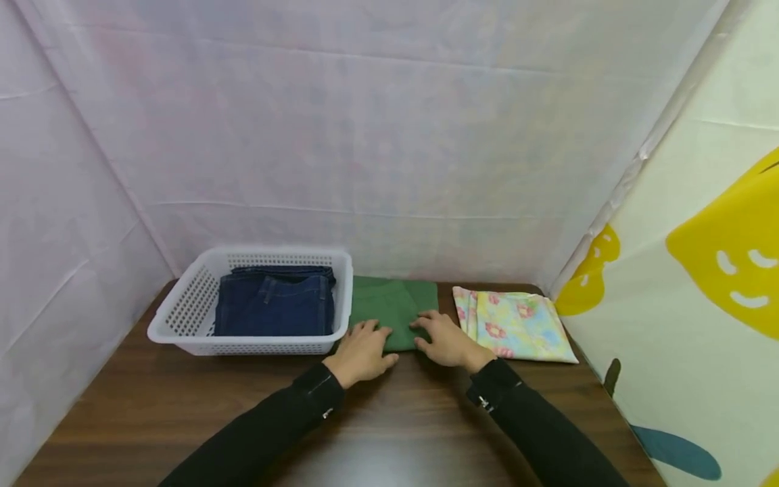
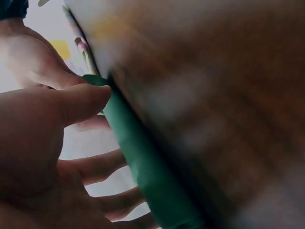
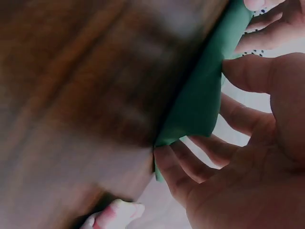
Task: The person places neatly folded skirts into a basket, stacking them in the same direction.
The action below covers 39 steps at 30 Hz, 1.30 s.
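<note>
A folded green cloth (image 1: pixel 392 304) lies flat on the table between the basket and the floral cloth. My left hand (image 1: pixel 362 352) rests at its near left edge, fingers relaxed and spread. On the near right part, my right hand (image 1: pixel 449 340) touches it with loosely bent fingers. In the left wrist view, the left hand (image 2: pixel 47 143) has its thumb and fingertips along the green cloth's edge (image 2: pixel 143 164). The right wrist view shows the right hand (image 3: pixel 252 157) with spread fingers against the green cloth (image 3: pixel 200 100); a corner of it stands slightly raised.
A white perforated basket (image 1: pixel 182 325) holding folded dark blue jeans (image 1: pixel 280 304) stands left of the green cloth. To the right lies a folded floral cloth (image 1: pixel 523 328). Pale fabric (image 1: pixel 365 135) hangs behind the wooden table (image 1: pixel 389 433).
</note>
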Motion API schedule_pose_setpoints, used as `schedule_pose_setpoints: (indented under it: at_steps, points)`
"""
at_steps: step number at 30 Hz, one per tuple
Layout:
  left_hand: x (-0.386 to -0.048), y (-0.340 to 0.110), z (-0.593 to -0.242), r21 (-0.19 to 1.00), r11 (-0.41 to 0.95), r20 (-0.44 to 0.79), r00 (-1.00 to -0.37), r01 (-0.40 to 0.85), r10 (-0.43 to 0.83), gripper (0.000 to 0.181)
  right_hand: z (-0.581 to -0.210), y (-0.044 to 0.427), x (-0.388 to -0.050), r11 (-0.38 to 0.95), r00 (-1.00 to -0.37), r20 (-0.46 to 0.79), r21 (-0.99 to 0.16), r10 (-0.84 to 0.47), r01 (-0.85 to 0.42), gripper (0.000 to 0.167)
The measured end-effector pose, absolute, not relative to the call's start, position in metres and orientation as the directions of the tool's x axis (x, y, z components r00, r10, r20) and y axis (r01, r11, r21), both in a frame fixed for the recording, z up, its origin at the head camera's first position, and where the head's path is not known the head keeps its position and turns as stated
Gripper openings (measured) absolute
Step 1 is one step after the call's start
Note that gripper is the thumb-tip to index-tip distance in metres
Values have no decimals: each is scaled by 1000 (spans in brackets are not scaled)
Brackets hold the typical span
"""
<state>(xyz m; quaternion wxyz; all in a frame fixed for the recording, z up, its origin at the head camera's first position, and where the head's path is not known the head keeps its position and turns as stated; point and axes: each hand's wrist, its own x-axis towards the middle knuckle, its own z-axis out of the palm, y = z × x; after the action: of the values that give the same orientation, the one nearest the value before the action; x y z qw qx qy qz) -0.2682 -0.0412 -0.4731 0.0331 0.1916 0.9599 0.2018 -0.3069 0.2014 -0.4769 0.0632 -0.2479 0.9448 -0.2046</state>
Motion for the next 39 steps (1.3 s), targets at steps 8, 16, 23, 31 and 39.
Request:
schedule_pose_setpoints:
  at_steps: [8,16,23,31,39]
  points:
    - [-255,-45,-476,374,846,16,-914,381,404,60,-479,202,-294,803,-875,20,-388,-483,-452,33]
    - [-226,-51,-474,372,820,20,-887,435,461,58,-481,206,-270,790,-869,47,-395,-492,-468,19]
    - [-200,-59,-469,401,781,-13,-850,478,527,54,-479,215,-250,770,-851,65,-394,-521,-502,9]
    - [-168,-69,-464,436,754,-53,-822,492,567,52,-476,218,-222,756,-838,42,-407,-544,-512,10]
    - [-149,-80,-464,512,694,18,-814,506,580,46,-480,212,-212,766,-913,28,-534,-407,-358,46]
